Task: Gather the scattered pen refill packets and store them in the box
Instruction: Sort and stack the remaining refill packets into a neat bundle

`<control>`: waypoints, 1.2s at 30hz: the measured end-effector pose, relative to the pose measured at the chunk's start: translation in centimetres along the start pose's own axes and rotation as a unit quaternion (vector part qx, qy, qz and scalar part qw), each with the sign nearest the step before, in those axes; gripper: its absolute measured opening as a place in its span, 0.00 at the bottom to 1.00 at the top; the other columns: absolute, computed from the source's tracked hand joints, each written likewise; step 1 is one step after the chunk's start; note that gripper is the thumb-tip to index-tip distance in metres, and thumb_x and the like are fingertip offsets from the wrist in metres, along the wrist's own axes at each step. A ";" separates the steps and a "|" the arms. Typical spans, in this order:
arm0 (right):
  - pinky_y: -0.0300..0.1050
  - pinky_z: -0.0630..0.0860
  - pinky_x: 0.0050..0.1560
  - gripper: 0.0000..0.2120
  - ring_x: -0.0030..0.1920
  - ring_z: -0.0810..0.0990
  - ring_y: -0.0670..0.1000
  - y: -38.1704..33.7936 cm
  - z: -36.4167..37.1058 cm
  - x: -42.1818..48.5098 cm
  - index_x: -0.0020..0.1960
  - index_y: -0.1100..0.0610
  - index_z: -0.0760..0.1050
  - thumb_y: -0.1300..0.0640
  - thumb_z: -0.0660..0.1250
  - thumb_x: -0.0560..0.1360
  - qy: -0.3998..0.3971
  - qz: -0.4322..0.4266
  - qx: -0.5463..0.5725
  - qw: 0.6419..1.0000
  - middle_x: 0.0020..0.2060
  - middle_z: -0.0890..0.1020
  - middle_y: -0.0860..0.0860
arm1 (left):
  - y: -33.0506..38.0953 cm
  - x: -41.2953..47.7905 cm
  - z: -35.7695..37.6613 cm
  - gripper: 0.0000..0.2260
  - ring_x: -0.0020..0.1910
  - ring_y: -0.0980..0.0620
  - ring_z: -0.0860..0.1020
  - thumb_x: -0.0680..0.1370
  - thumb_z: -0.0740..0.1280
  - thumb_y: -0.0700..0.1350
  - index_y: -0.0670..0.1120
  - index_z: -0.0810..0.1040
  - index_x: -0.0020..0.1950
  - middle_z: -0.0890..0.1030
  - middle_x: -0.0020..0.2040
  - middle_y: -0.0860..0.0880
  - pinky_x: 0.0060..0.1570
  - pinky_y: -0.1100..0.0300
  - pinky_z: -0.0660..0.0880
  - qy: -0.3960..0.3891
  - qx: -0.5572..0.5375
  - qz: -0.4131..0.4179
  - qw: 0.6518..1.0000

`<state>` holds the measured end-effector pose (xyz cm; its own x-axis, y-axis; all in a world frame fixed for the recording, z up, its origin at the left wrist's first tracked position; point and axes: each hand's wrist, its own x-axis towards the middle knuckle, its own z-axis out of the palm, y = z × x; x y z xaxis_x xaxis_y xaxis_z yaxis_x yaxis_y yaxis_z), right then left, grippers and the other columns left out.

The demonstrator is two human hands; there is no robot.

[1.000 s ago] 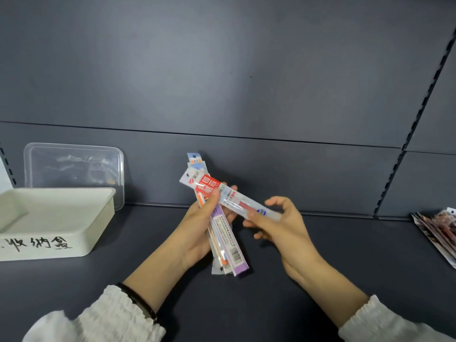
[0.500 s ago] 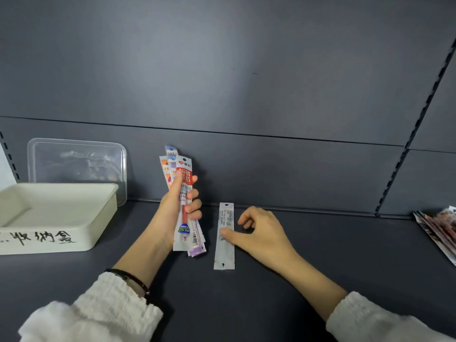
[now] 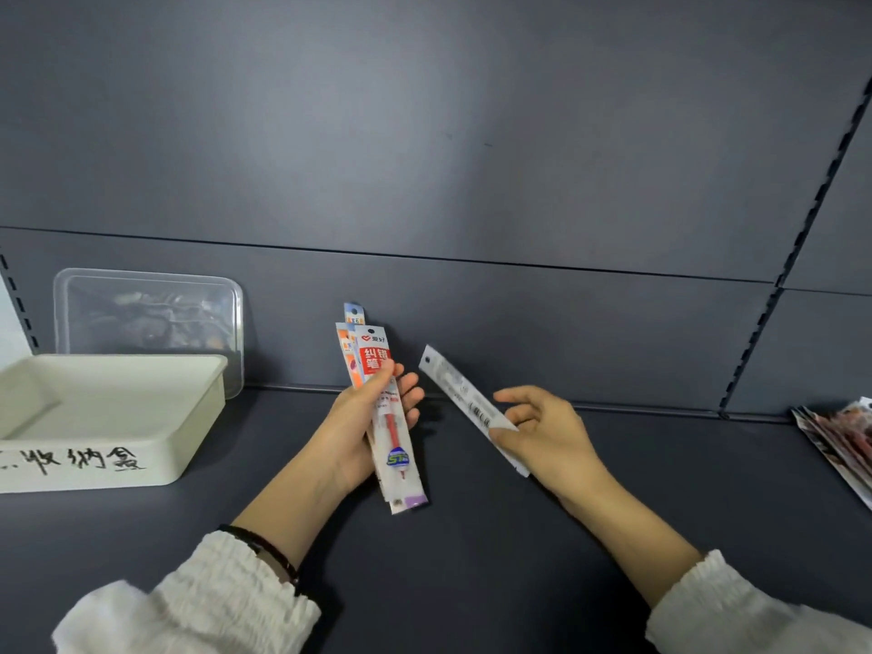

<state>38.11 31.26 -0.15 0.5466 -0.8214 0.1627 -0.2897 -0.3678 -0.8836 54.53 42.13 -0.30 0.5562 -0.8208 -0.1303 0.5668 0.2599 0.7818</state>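
On a dark grey shelf (image 3: 472, 559), the left hand (image 3: 351, 434) grips a fanned bundle of refill packets (image 3: 387, 417) upright, while the right hand (image 3: 547, 436) pinches a single white packet (image 3: 460, 391), tilted and raised. The cream box (image 3: 113, 417) sits open at far left.

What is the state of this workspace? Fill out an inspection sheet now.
Surface: dark shelf, mostly bare.
Job's things: white box at left, open, looks empty; bundle of refill packets; single white packet.
Clutter: clear lid leaning behind the box; printed packets at right edge.
Grip: left hand holds the bundle; right hand pinches the single packet.
Cables: nothing seen.
Surroundings: dark back panel.
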 end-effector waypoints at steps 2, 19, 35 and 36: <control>0.36 0.75 0.33 0.12 0.31 0.76 0.42 -0.4 0.4 -0.3 0.49 0.52 0.80 0.67 0.71 0.69 0.048 -0.035 0.058 0.997 0.34 0.79 0.46 | -0.4 -0.1 0.5 0.09 0.51 0.47 0.82 0.79 0.65 0.46 0.43 0.75 0.56 0.84 0.53 0.42 0.49 0.56 0.79 0.001 0.003 -0.001 1.000; 0.34 0.74 0.44 0.09 0.44 0.81 0.43 -2.9 1.1 -2.9 0.50 0.51 0.84 0.61 0.68 0.75 0.008 -0.233 0.131 0.963 0.43 0.83 0.46 | 0.1 -1.8 3.4 0.08 0.40 0.49 0.81 0.78 0.65 0.41 0.46 0.76 0.58 0.78 0.40 0.45 0.42 0.57 0.80 -0.074 0.131 0.234 0.961; 0.39 0.79 0.49 0.13 0.48 0.83 0.47 -9.7 -0.8 -0.4 0.61 0.50 0.74 0.58 0.66 0.77 -0.024 -0.217 0.180 0.959 0.53 0.81 0.51 | -1.6 -3.5 3.3 0.13 0.24 0.55 0.67 0.76 0.68 0.51 0.45 0.75 0.55 0.70 0.30 0.50 0.27 0.61 0.68 -0.287 0.275 -0.012 0.918; 0.38 0.80 0.47 0.12 0.46 0.83 0.47 -9.4 -1.2 -0.3 0.59 0.50 0.75 0.58 0.66 0.77 -0.020 -0.204 0.193 0.960 0.52 0.81 0.53 | -1.6 -3.9 3.6 0.15 0.24 0.56 0.66 0.75 0.68 0.52 0.46 0.74 0.57 0.69 0.30 0.50 0.26 0.62 0.66 -0.300 0.254 -0.047 0.918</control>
<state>39.70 34.46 8.62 0.5853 -0.6226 0.5194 0.2634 -0.4599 -0.8480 49.28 43.13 1.17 -0.0014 -0.9996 0.0285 0.1536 0.0279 0.9877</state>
